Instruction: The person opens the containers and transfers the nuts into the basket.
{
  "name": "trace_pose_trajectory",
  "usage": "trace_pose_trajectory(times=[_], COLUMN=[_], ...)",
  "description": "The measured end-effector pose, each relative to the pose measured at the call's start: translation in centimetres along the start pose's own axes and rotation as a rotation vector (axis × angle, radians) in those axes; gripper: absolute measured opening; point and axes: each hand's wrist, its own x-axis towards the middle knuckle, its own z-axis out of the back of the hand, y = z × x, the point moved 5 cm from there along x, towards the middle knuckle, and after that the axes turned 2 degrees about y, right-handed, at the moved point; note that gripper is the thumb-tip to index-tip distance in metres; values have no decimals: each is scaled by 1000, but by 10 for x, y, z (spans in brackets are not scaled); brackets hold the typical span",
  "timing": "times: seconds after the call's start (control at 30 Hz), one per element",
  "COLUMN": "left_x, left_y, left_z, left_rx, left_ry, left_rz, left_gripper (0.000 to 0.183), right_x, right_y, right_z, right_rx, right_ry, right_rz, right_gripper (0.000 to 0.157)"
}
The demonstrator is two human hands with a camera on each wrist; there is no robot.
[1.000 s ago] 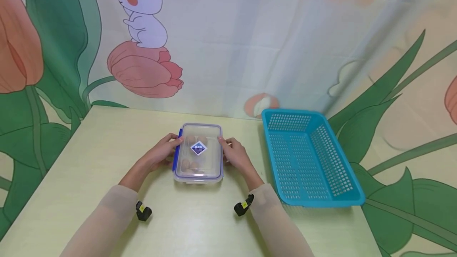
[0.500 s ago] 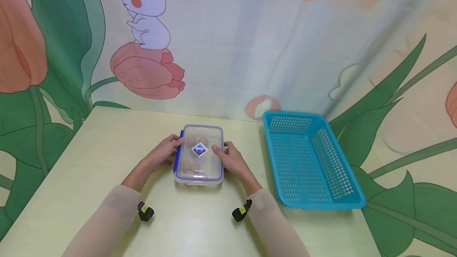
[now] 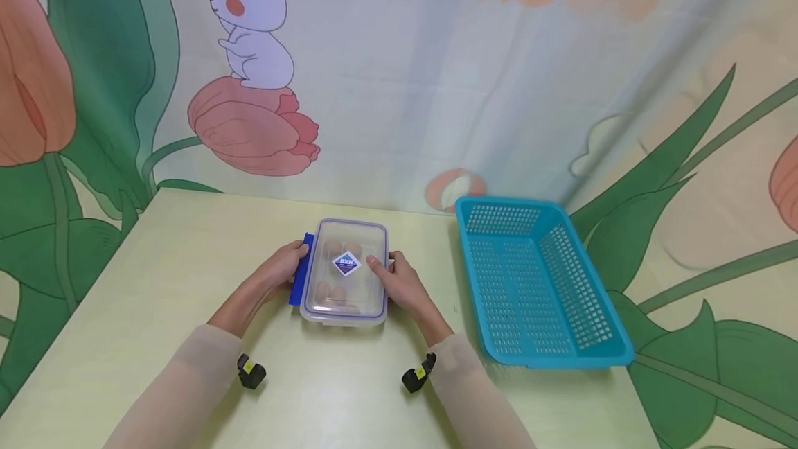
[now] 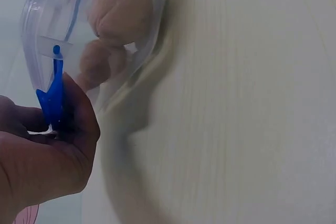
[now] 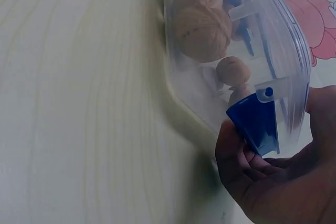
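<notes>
A clear plastic food container (image 3: 364, 283) with a lid and a diamond-shaped label sits mid-table. Inside are several brown, round pieces, the larger ones (image 4: 123, 14) ridged like walnuts. On its left side the blue latch (image 3: 300, 270) stands out from the lid. My left hand (image 3: 282, 267) pinches that latch between thumb and fingers. My right hand (image 3: 404, 284) grips the opposite side, its thumb resting on the lid. In the right wrist view, the curled fingers of this hand lie against a second blue latch (image 5: 255, 121), which is angled away from the container wall.
A turquoise perforated plastic basket (image 3: 526, 289) stands at the right of the pale wooden table (image 3: 349, 393). A curtain (image 3: 386, 89) printed with a rabbit and tulips hangs behind the back edge. Small black cameras (image 3: 251, 371) are strapped to both wrists.
The left latch has swung outward from the lid, with my left hand moving slightly left along with it. My right thumb has shifted from the lid's edge further onto its top.
</notes>
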Motion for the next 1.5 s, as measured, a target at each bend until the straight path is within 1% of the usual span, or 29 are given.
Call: trace_pose_trajectory(times=[0.07, 0.17, 0.3, 0.33, 0.4, 0.53, 0.57, 0.6, 0.63, 0.7, 0.77, 0.83, 0.9, 0.97, 1.03, 1.13, 1.3, 1.5], left_x=[1, 4, 4, 3, -1, -11, -13, -16, -18, -21, -23, -25, -26, -26, -25, -25, -26, -27], left_y=[2, 5, 5, 4, 1, -12, -15, -18, -21, -24, -25, -26, -25, -24, -23, -22, -22, -26], left_z=[0, 1, 5, 6, 9, 14, 14, 14, 12, 8, 3, 0, -1, -1, -1, -1, 0, 1], left_rx=[-9, 3, 46, 58, 113, 298, 345, 373, 384, 374, 346, 325, 317, 311, 301, 288, 284, 344], left_ry=[4, 1, -41, -62, -119, -257, -285, -299, -297, -273, -233, -211, -209, -213, -213, -205, -212, -220], left_rz=[1, 4, -2, -8, -45, -168, -193, -209, -219, -212, -192, -177, -175, -169, -165, -157, -150, -176], left_gripper=[57, 56, 52, 52, 52, 52, 50, 49, 47, 46, 47, 47, 48, 49, 49, 49, 48, 47], right_x=[-1, -1, -2, -1, -1, -1, -2, -2, -2, -3, -6, -8, -12, -15, -17, -18, -19, -21], right_y=[0, 2, 2, 1, 1, 3, 4, 4, 5, 6, 7, 10, 13, 16, 18, 19, 20, 25], right_z=[0, 0, 2, 2, 2, 3, 4, 5, 6, 9, 14, 18, 20, 20, 19, 18, 17, 18], right_rx=[-1, -13, -11, -13, -17, -42, -49, -57, -69, -81, -74, -43, 22, 93, 152, 187, 170, 128], right_ry=[-4, -11, -16, -17, -18, -27, -30, -36, -50, -89, -135, -169, -159, -124, -82, -60, -68, -92], right_rz=[6, 9, 0, 1, 0, -2, -4, -3, 2, 10, 24, 40, 41, 37, 18, -3, -5, 31], right_gripper=[81, 81, 81, 81, 82, 85, 86, 87, 88, 84, 74, 59, 45, 37, 34, 33, 33, 31])
